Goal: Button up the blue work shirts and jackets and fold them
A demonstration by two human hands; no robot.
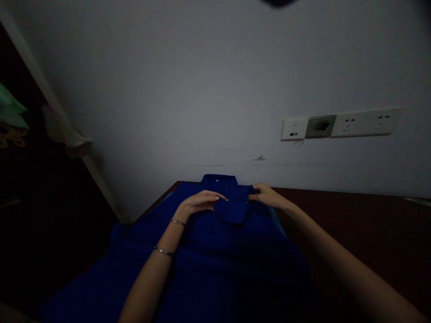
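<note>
A deep blue collared shirt [215, 246] lies spread over the dark tabletop, its collar [218, 179] toward the wall. My left hand [202, 200] is on the upper front, with fingers and thumb closed at the edge of a folded flap of the cloth. A small yellow-green spot shows by its fingertip. At the right shoulder, my right hand [264, 195] pinches the shirt's edge between thumb and fingers. The lower part of the shirt fades into shadow, and two thin bracelets circle my left forearm.
Behind the table [336, 215] rises a pale wall [202, 89] with a row of sockets [363, 123] and a grey switch plate [320, 126] at right. Light-coloured cloth [63, 128] hangs at left beside a dark area. Lighter blue fabric [278, 222] peeks from under the shirt.
</note>
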